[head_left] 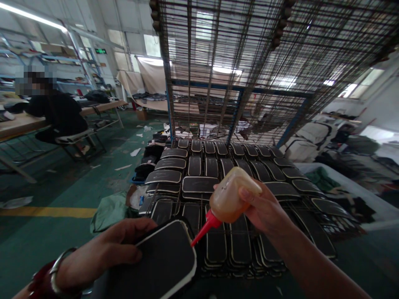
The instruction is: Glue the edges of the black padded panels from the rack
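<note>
A dark rounded panel (156, 261) with a pale line around its border is in my left hand (109, 249), thumb on top and fingers at its far side. My right hand (262, 203) grips a translucent squeeze bottle (232, 195) of amber liquid, tipped downward. The bottle's red nozzle (204, 228) points down to the left, its tip at the pale line on the panel's right edge. Behind both hands, many similar dark panels (199, 184) with pale borders lie in rows on a wire rack.
Raised wire shelves (205, 58) lean over the rows. A person in black (59, 108) sits at a long table (21, 126) on the left. A green cloth bundle (109, 209) lies on the floor; white bags (307, 141) are piled at the right.
</note>
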`<state>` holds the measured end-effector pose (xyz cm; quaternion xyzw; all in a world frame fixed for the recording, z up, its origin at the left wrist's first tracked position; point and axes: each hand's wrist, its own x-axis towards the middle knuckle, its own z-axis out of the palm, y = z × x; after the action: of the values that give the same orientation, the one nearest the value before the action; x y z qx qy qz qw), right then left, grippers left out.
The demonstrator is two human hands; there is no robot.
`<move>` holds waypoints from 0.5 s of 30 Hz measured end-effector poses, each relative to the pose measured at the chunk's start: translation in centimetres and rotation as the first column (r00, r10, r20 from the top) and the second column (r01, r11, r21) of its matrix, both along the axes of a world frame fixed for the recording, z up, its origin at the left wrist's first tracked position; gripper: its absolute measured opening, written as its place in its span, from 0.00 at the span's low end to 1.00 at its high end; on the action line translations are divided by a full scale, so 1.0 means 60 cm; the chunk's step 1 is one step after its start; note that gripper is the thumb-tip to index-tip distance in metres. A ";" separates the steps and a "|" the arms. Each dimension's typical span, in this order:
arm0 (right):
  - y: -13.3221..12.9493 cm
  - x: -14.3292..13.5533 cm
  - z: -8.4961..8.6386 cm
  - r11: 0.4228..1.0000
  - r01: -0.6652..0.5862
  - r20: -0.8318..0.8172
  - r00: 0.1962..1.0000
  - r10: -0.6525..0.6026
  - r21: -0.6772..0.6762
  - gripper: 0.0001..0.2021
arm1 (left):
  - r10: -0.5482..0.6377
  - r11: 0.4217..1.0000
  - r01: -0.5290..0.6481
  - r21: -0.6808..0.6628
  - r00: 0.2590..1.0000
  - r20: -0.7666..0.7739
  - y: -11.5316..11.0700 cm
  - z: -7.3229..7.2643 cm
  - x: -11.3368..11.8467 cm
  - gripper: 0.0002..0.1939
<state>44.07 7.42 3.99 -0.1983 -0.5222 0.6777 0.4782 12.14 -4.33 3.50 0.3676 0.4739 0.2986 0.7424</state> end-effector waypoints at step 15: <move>0.011 -0.006 -0.029 0.934 0.335 -0.045 0.939 -0.342 -0.121 0.12 | 0.166 0.985 -0.172 0.029 0.977 0.134 0.004 -0.025 0.002 0.12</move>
<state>43.71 8.10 2.27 -0.2896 -0.4258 0.6194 0.5926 12.23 -4.11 1.99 0.3206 0.4474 0.3937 0.7362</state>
